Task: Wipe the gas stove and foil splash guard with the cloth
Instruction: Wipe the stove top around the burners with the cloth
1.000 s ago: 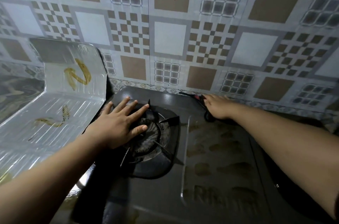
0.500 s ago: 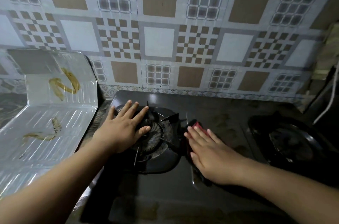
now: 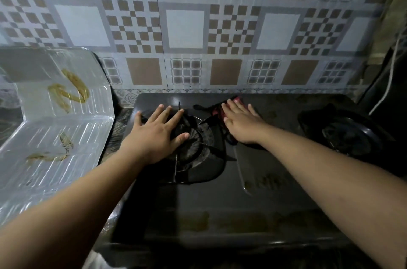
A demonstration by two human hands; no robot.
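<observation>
The left hand (image 3: 154,134) lay flat, fingers spread, on the left burner grate (image 3: 198,143) of the black gas stove (image 3: 220,202). The right hand (image 3: 241,124) pressed the red-and-dark cloth (image 3: 217,111) with straight fingers onto the stove top near its back edge. The ribbed foil splash guard (image 3: 55,128) stood left, yellow-brown smears (image 3: 68,90) on it.

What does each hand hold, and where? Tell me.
Right hand presses flat on the cloth, covering its middle. Left hand rests open on the burner.

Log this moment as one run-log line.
left hand flat on burner | right hand presses cloth on stove
</observation>
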